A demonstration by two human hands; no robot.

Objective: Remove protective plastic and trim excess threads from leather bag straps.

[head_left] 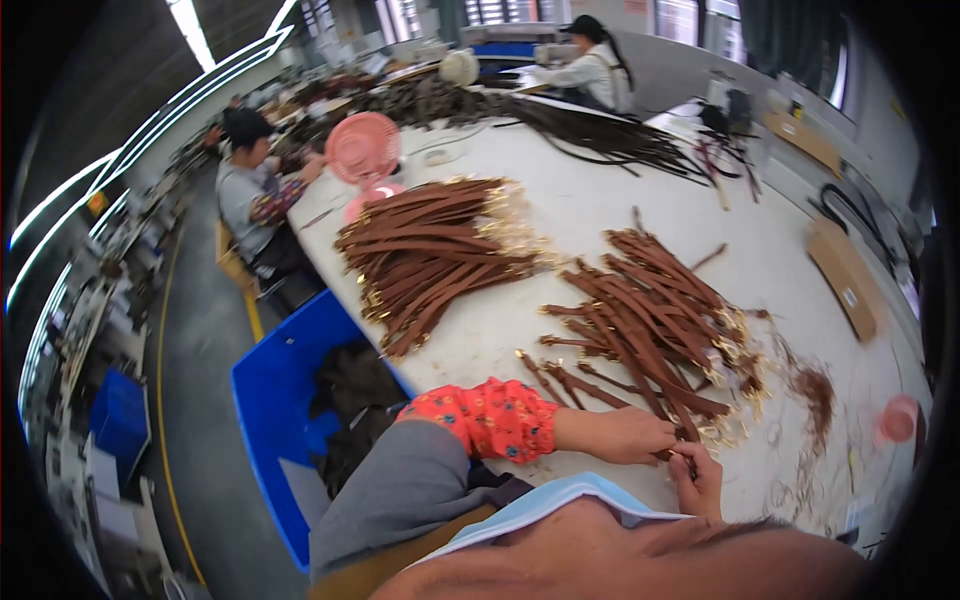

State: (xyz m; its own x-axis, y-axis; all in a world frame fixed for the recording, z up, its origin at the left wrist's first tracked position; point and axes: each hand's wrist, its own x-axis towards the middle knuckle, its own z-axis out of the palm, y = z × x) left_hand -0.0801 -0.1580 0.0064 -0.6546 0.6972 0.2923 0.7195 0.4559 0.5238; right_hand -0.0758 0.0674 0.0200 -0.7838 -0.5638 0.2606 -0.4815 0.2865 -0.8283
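Observation:
My left hand (632, 436), its forearm in a red patterned sleeve cover, has its fingers closed on the near end of a brown strap (684, 422). Pinched close beside it, my right hand (698, 482) meets the left fingertips at the same end; fingers partly hide the detail there. Just beyond the hands lies a loose pile of brown straps (640, 310) with gold-coloured metal ends. A second, denser pile of brown straps (430, 240) lies farther left, its gold ends fanned out on both sides.
A blue bin (262, 425) with dark material stands against the table's left edge. Beyond the piles are a pink fan (361, 148) and dark straps (620, 145). Loose brown threads (815, 395) and a cardboard piece (843, 278) lie rightward. Two people sit at the far and left sides.

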